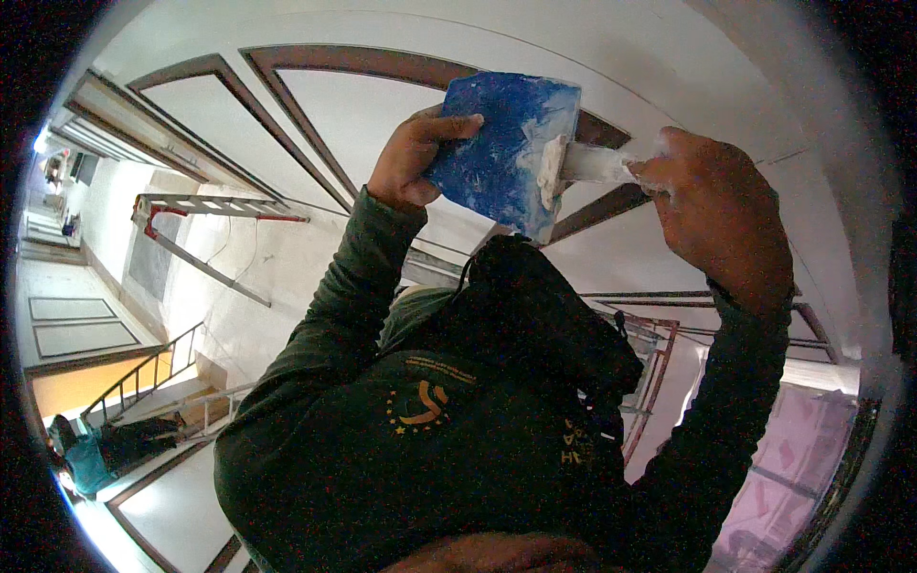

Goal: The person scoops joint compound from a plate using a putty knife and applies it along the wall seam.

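My left hand (pixel 411 160) grips the left edge of a blue, roughly square putty board (pixel 497 143), thumb on its face. White smears cover much of the board, mostly on its right side. My right hand (pixel 714 201) is closed round the handle end of a putty knife (pixel 600 164), whose whitened blade points left. A thick ridge of white putty (pixel 552 172) sits where the blade meets the board near its right edge. The fingers of my right hand have white residue on them. Both hands are raised, with the board held up between them.
White panels with brown trim (pixel 382 62) lie beyond my hands. A stepladder (pixel 215 205) with red parts stands on the left, another ladder (pixel 659 363) behind me at right. At lower left a person in teal (pixel 88 458) is beside a ladder. Pink sheeting (pixel 793 458) hangs at lower right.
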Tool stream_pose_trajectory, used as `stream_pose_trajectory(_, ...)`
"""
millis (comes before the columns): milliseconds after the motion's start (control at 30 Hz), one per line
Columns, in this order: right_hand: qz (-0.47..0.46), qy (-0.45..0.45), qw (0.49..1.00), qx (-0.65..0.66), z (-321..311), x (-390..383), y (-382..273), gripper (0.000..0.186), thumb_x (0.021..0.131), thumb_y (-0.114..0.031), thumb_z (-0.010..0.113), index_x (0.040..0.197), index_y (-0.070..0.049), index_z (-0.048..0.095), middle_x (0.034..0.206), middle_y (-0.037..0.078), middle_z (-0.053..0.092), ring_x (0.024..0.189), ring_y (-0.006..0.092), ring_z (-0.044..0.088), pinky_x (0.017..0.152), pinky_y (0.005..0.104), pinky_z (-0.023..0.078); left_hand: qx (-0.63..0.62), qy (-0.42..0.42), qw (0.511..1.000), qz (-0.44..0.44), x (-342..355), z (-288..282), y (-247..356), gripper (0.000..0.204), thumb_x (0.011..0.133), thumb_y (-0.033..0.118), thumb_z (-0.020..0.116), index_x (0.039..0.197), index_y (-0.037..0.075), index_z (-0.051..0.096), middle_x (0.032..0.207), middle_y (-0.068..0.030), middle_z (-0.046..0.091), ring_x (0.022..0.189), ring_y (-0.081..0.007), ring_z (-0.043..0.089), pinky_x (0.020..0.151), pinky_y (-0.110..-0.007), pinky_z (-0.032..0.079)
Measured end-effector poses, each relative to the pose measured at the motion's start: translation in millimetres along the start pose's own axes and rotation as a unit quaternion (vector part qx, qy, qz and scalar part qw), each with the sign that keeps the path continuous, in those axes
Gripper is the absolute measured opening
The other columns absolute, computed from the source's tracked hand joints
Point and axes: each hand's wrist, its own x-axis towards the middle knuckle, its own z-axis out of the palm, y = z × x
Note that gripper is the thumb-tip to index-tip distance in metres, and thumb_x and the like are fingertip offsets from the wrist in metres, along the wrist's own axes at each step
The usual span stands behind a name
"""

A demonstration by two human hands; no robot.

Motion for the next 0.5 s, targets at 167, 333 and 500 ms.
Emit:
stream_pose_trajectory(167, -0.046, -0.073, 0.994, -0.067, -3, 27, -4, 0.017, 0.077, -0.005, 0.062, 0.091, -0.009, 0.071, 0.088, 0.017, 0.059, 0.080, 0.0344, 0.062, 0.073, 0.0439, 0.051, 0.004, 0.054, 0.998, -0.010, -8, 17, 3, 0.040, 0.086, 0.033, 0.064, 0.104, -0.003, 0.062, 0.105, -0.0145, 0.063, 0.094, -0.0242, 0.065, 0.085, -0.034, 0.056)
stream_pose_trajectory(333, -0.138, -0.068, 0.985, -0.082, 3, 50, -2, 0.013, 0.074, -0.006, 0.060, 0.078, 0.002, 0.068, 0.078, 0.022, 0.065, 0.078, 0.0349, 0.068, 0.072, 0.0434, 0.056, -0.142, 0.128, 0.977, -0.096, -19, 39, 26, 0.027, 0.084, 0.013, 0.063, 0.101, -0.008, 0.059, 0.093, -0.0125, 0.066, 0.084, -0.0230, 0.068, 0.080, -0.034, 0.058)
stream_pose_trajectory(500, -0.213, -0.083, 0.968, -0.099, 9, 74, 1, 0.013, 0.074, -0.006, 0.059, 0.079, 0.002, 0.069, 0.078, 0.021, 0.066, 0.076, 0.0344, 0.068, 0.071, 0.0442, 0.056, -0.166, 0.184, 0.964, -0.094, -27, 43, 24, 0.026, 0.083, 0.008, 0.062, 0.102, -0.009, 0.057, 0.090, -0.0139, 0.066, 0.079, -0.0224, 0.068, 0.072, -0.034, 0.061)
